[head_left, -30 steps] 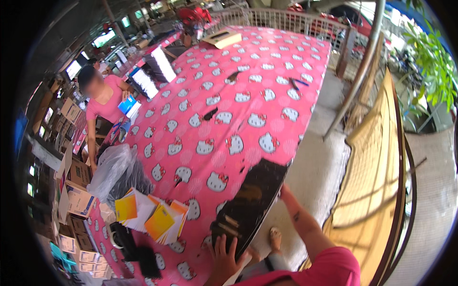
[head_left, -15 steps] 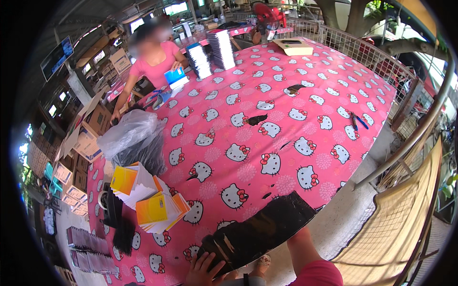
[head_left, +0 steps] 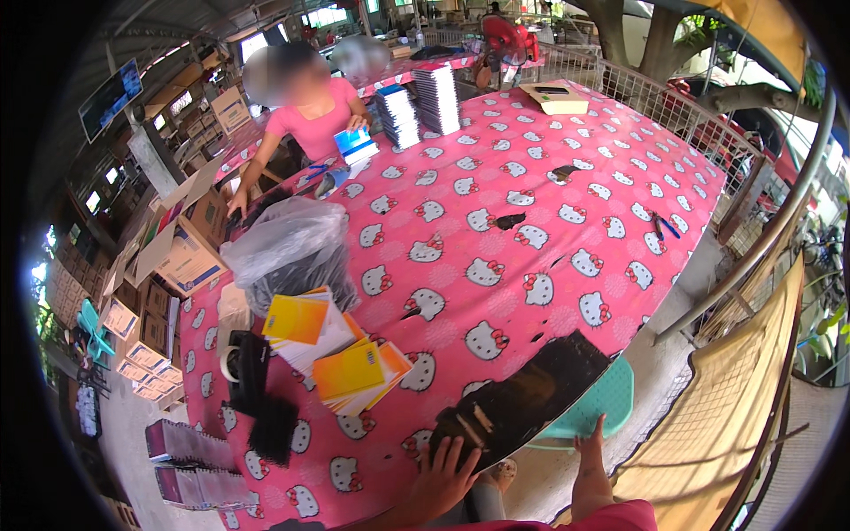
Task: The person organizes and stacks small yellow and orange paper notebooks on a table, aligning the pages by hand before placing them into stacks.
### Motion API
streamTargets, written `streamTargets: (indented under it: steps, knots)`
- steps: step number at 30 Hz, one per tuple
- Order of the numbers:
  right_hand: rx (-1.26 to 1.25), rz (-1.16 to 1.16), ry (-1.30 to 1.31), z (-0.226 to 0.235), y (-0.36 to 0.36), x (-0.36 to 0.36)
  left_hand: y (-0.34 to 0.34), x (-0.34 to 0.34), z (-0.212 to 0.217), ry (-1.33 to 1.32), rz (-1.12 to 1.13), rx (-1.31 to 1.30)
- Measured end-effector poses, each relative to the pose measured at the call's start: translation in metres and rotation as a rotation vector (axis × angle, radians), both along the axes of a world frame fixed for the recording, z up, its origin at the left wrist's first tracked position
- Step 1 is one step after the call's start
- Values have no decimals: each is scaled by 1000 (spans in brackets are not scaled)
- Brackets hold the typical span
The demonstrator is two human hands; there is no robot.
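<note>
My left hand (head_left: 440, 479) lay flat, fingers spread, on the near end of the black board (head_left: 522, 400) at the edge of the pink tabletop (head_left: 496, 221). My right hand (head_left: 591, 460) reached, fingers released, to the teal stool (head_left: 602, 403) beneath the board.

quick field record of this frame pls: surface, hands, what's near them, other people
surface: big table under a pink cloth with cartoon cat faces
left hand: flat on the near table edge, fingers on the flat black glossy sheet
right hand: open, touching the teal plastic stool below the edge
near left hand: fanned stack of yellow and orange booklets, black tape dispenser, clear plastic bag of dark items
far side: stacks of booklets
other people: one person in a pink shirt at the far corner
</note>
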State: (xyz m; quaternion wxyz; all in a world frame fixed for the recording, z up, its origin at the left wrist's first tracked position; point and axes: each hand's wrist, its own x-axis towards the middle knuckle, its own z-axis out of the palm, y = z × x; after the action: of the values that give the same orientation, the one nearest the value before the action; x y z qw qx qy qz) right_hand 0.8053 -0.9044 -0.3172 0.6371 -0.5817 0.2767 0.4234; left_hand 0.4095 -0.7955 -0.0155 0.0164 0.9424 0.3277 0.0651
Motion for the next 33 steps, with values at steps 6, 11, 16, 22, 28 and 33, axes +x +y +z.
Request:
streamTargets:
  steps: [6,11,16,22,28,33]
  knots:
    - [93,-9,134,-27,-160,-119,2,-6,2,-19,-32,39]
    - [-28,81,269,-28,-212,-182,2,-11,7,-30,-46,92]
    - [-221,576,-146,-22,-203,-130,4,-17,5,-57,-76,135]
    - [-955,1059,-675,-12,-155,-94,4,-17,-4,-68,-62,156]
    - [-635,1182,-36,15,-152,-84,3,-14,-9,-47,-36,118]
    - [-537,1153,-38,22,-123,-86,1,-11,-10,-21,-26,85]
